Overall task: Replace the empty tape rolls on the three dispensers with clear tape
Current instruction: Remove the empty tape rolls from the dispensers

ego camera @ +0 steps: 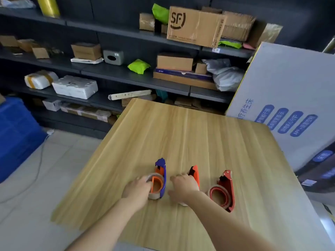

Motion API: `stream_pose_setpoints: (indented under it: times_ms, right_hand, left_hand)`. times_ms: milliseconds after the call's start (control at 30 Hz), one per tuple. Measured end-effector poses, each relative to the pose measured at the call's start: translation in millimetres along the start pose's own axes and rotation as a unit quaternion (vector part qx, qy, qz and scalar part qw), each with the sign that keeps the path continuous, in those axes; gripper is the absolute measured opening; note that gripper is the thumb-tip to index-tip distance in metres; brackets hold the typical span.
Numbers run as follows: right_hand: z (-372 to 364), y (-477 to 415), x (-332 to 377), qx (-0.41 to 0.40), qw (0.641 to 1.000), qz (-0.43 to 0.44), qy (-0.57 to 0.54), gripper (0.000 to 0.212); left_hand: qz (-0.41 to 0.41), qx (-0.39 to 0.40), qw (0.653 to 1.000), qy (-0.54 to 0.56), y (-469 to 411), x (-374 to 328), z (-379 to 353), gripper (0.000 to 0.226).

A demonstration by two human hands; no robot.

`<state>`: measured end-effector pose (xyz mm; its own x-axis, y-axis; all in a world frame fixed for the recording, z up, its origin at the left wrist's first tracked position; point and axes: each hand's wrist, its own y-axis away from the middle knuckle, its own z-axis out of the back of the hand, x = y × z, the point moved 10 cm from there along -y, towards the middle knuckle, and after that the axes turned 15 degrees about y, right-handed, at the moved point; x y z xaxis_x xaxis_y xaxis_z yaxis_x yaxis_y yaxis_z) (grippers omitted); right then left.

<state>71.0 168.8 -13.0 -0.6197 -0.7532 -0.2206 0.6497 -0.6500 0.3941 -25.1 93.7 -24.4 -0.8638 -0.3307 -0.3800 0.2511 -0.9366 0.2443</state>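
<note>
Three tape dispensers stand in a row on the wooden table [181,134]. The blue dispenser [161,171] on the left carries a clear tape roll [154,185] around an orange core; my left hand [136,191] grips that roll from the left side. My right hand [184,186] curls over the tape roll of the orange dispenser [194,173] in the middle and hides most of it. The red dispenser [226,189] on the right stands untouched, with a clear roll [218,195] on its hub.
Dark shelves [126,77] with cardboard boxes and parcels run behind the table. A big white printed carton [290,98] leans at the table's right edge. A blue crate [16,134] sits on the tiled floor to the left.
</note>
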Motion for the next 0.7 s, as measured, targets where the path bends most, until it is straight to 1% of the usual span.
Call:
stream_pose_setpoints:
  times_ms: [33,100,167,233,367,433,467,533,600,667,700]
  right_hand:
    - [-4,-7,2,0.006,1.000,0.008,0.001,0.028]
    - [-10,-19,3,0.007,1.000,0.015,-0.007,0.028]
    - [-16,-30,4,0.017,1.000,0.009,-0.025,0.036]
    - [-25,-41,4,0.033,0.998,0.001,-0.045,0.043]
    - [-40,-60,3,0.067,0.995,-0.018,-0.071,0.049]
    - [-46,-67,3,0.092,0.991,-0.033,-0.096,0.044]
    - [-49,-70,3,0.105,0.986,-0.045,-0.125,0.038]
    - [-49,-77,3,0.128,0.967,-0.076,-0.206,0.027]
    - [-46,-85,2,0.138,0.938,-0.113,-0.298,0.024]
    - [-40,-93,1,0.136,0.906,-0.141,-0.376,0.024]
    - [-39,-96,-1,0.133,0.887,-0.156,-0.413,0.025]
  left_hand:
    - [0.006,0.014,1.000,-0.001,-6,1,-6,0.043]
    - [0.003,0.014,1.000,0.022,-14,3,-13,0.049]
    - [0.008,0.033,0.999,0.026,-21,5,-22,0.051]
    - [0.011,0.051,0.998,0.019,-27,9,-33,0.048]
    - [-0.020,0.011,0.999,0.035,-44,17,-39,0.041]
    - [-0.040,-0.006,0.998,0.054,-52,26,-42,0.040]
    - [-0.053,-0.009,0.997,0.054,-56,30,-43,0.039]
    - [-0.074,-0.011,0.996,0.046,-63,37,-41,0.037]
    - [-0.090,-0.032,0.994,0.061,-69,43,-33,0.041]
    - [-0.118,-0.066,0.985,0.111,-73,45,-23,0.043]
    - [-0.131,-0.077,0.978,0.142,-74,44,-18,0.039]
